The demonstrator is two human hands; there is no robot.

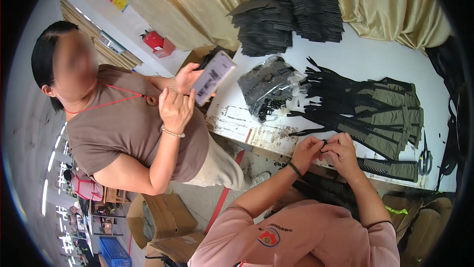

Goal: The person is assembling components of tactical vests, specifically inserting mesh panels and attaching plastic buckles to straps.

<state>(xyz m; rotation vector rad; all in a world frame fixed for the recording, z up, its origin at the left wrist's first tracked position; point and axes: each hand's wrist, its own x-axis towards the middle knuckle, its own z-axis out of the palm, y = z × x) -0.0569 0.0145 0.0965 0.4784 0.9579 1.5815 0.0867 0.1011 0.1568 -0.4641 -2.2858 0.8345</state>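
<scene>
My left hand (306, 155) and my right hand (342, 153) meet at the table's near edge. Between their pinched fingertips is a small black piece (324, 143), mostly covered, so its exact kind does not show. Just beyond my hands lie several olive-green fabric pieces (387, 119) with black mesh and long black straps (321, 94), fanned across the table. One such green and black piece (390, 169) lies along the near edge, beside my right hand. A clear plastic bag (271, 82) of black parts rests further off, with small black plastic pieces (270, 109) spilling next to it.
Tall stacks of dark fabric panels (316, 13) stand at the back of the white table (227, 119). Scissors (425, 158) lie at the right. On the left a person (143, 133) stands holding a phone (215, 77). Cardboard boxes (168, 215) sit on the floor.
</scene>
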